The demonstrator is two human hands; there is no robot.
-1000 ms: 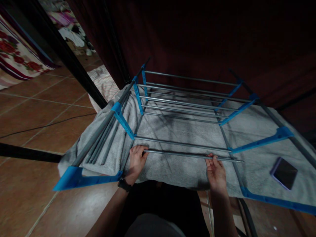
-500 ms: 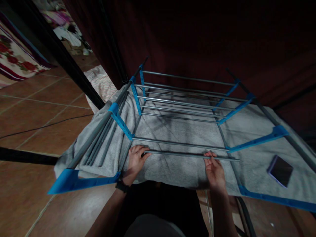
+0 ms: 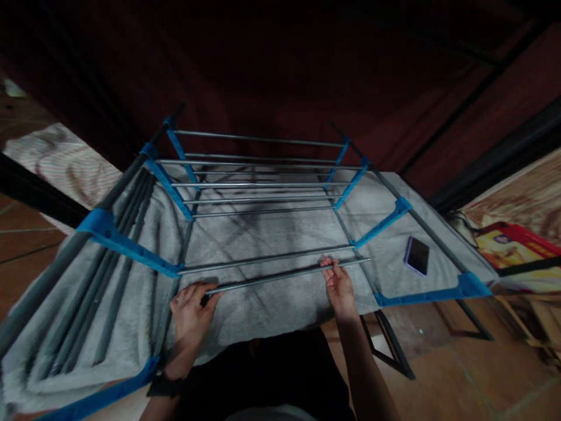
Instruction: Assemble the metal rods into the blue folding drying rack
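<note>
A loose grey metal tube (image 3: pixel 267 279) lies crosswise in front of me, between my two hands. My left hand (image 3: pixel 190 307) has its fingers closed around the tube's left end. Toward the other end, my right hand (image 3: pixel 338 286) pinches the tube between thumb and fingers, with the tip sticking out past it. Just beyond is a rack of grey tubes joined by blue plastic brackets (image 3: pixel 380 222). One fitted crossbar (image 3: pixel 267 258) runs nearly parallel to the held tube, and several more span the rack's far part.
The rack rests on a grey blanket (image 3: pixel 280 234). Several loose tubes (image 3: pixel 127 251) lie at the left. A phone (image 3: pixel 417 255) sits on the blanket at the right. Beyond it are a colourful red and yellow box (image 3: pixel 517 245) and dark metal bars. A dark red curtain (image 3: pixel 263 70) hangs behind.
The camera view has turned to the right, so the rack appears further left. Both hands still hold the tube, which now slants upward to the right in view.
</note>
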